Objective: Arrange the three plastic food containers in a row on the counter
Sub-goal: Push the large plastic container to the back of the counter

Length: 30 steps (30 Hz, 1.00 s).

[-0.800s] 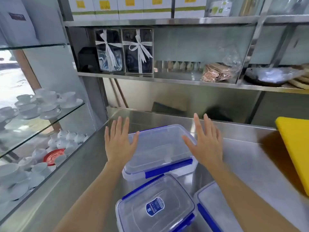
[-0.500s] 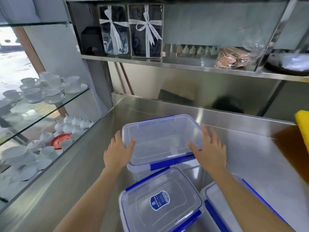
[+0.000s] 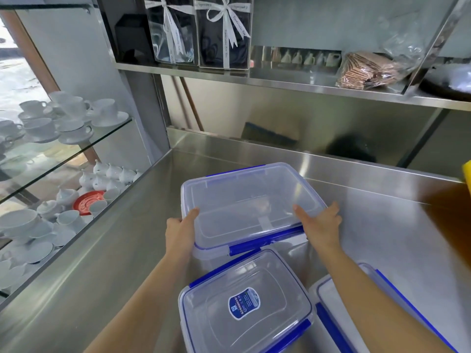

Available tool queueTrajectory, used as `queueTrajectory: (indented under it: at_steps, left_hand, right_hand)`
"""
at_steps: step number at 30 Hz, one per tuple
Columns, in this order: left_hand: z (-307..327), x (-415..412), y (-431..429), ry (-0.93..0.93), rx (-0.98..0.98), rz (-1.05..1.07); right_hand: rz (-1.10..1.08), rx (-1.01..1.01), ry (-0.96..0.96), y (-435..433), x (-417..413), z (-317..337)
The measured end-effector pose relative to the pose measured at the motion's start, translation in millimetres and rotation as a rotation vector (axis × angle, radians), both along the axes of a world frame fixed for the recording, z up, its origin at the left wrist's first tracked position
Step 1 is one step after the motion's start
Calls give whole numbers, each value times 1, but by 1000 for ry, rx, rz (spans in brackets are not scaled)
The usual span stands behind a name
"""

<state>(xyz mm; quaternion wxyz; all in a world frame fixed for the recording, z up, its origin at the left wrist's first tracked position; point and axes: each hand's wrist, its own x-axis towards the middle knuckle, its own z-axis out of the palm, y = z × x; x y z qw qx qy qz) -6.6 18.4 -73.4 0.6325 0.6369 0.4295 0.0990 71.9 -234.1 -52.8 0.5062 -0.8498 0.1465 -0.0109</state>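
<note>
Steel counter (image 3: 122,250); both hands (image 3: 179,231) (image 3: 321,229) clasp the far container's (image 3: 251,202) short ends, its long axis left-right.

Looks like a café or commercial kitchen prep area: stainless steel counter (image 3: 369,225) w/ steel shelf (image 3: 280,84) above at the far side, glass display shelves (image 3: 107,135) on the left stacked w/ white cups and saucers (image 3: 74,115), plus ribbon-tied gift boxes (image 3: 224,34) up on the steel shelf.

Steel counter (image 3: 122,271): 3 lidded containers (image 3: 251,207) (image 3: 244,307) (image 3: 339,314) on it; yellow board(?) (image 3: 467,174) at right edge.
</note>
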Motion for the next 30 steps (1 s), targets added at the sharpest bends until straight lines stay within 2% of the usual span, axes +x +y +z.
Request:
queueTrajectory:
  at_steps: [5, 9, 13, 15, 16, 18, 20, 23, 25, 28, 30]
  left_hand:
    - [-3, -12, -18, -57, -137, 210]
    - [3, -19, -39, -124, -311, 320]
    - [18, -22, -52, -109, -671, 218]
    - [20, -24, -46, -86, -694, 122]
    - [18, -25, -38, -55, -646, 144]
    - [14, -21, -15, 14, -406, 347]
    - [21, -13, 5, -34, -167, 456]
    - [24, 0, 24, -32, 146, 343]
    - [21, 7, 34, 3, 271, 220]
    - [16, 11, 44, 10, 376, 55]
    - [10, 10, 46, -60, 346, -7]
  right_hand:
    - [-41, 286, -5, 12, 9, -2]
    - [171, 460, 174, 39, 10, 8]
    - [317, 487, 288, 69, -1, 5]
    - [342, 474, 267, 73, -3, 2]
    - [352, 492, 250, 73, -3, 1]
    - [362, 538, 231, 71, 1, 0]
    - [359, 569, 203, 70, 3, -1]
    - [314, 571, 102, 72, 5, -4]
    - [364, 527, 82, 72, 3, -3]
    - [662, 493, 272, 64, 0, -2]
    - [831, 436, 417, 56, -1, 0]
